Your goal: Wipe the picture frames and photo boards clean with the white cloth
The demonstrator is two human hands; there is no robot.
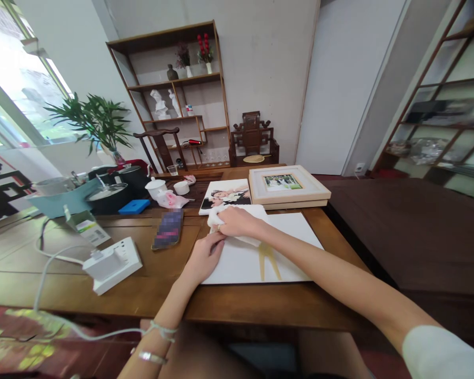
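Note:
A white board (237,266) lies flat near the table's front edge, with two tan strips (269,260) in an upside-down V on its surface. My right hand (237,222) is closed on a bunched white cloth (256,212) and presses it onto the board's far left part. Palm down at the board's left edge rests my left hand (206,257), its fingers stretched towards the cloth and close to my right hand. The fingertips are partly hidden. Just beyond the cloth lies a photo print of people (229,196), and its near edge is covered by the cloth.
Stacked pale frames (288,184) stand at the back right of the wooden table (260,305). To the left are a phone (168,229), a white power strip (112,264) with cables, a small box (87,227), a blue block (134,206), a white teapot (156,188) and pots.

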